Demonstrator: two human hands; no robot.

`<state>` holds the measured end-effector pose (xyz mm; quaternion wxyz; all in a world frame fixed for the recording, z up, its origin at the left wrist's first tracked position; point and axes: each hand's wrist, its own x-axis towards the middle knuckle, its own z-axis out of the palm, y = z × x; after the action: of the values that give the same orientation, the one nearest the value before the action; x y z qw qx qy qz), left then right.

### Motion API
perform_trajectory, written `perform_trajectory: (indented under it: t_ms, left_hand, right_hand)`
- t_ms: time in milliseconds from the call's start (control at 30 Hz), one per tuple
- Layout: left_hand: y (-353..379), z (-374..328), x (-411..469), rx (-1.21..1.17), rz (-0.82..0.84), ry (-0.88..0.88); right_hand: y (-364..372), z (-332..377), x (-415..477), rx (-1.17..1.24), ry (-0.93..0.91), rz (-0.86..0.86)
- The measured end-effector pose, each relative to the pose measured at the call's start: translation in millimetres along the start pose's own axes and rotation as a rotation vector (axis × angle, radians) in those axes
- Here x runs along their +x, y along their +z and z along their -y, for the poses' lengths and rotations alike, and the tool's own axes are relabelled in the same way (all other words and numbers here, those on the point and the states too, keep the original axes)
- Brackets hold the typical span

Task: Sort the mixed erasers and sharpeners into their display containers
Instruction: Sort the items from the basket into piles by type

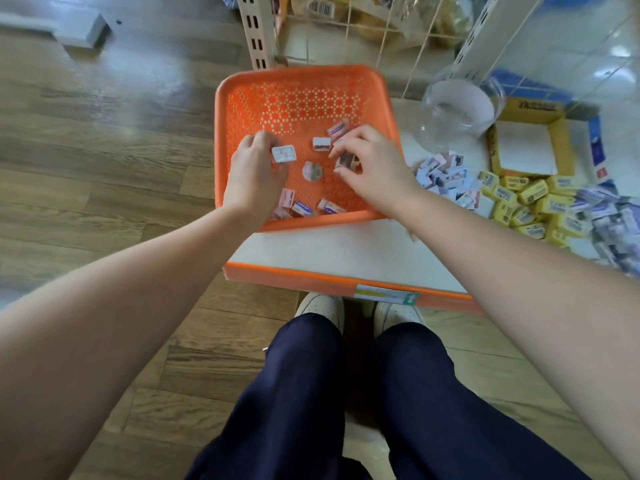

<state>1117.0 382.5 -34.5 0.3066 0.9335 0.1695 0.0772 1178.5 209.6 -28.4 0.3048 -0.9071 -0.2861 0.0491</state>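
Note:
An orange perforated basket [294, 95] sits on a low shelf and holds several small erasers and sharpeners. My left hand [254, 168] is inside it at the left and pinches a small white rectangular piece [284, 154]. My right hand [372, 164] is inside it at the right, fingers curled round a small dark piece [344, 161]. A round piece [312, 170] lies between the hands, a white one [321, 144] behind it. More pieces [304, 207] lie along the basket's near wall.
On the shelf [329, 251] right of the basket lie a pile of pastel pieces [443, 176], yellow boxed erasers [526, 202] and blue-white ones [613, 216]. Behind them stand a clear plastic jar [457, 105] and an open yellow cardboard box [557, 147]. Wire racks stand beyond.

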Motion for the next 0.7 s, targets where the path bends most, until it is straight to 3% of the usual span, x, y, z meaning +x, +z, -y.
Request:
perform_trajectory:
  t_ms: [133,400,600,700]
  left_hand:
    - [1,-35,-5,0.007,0.040,0.008]
    - [47,-128,-7,-0.068,0.228,0.253]
    - [93,-159,0,0.326,0.337,0.470]
    - [105,-158,3,0.473,0.361,0.493]
  right_hand:
    - [-38,-16,-28,0.004,0.041,-0.044]
    - [-100,-87,-73,-0.089,0.289,-0.097]
    - [-90,-116,-83,-0.076,0.338,-0.080]
    - [-79,-117,-83,-0.029,0.322,-0.075]
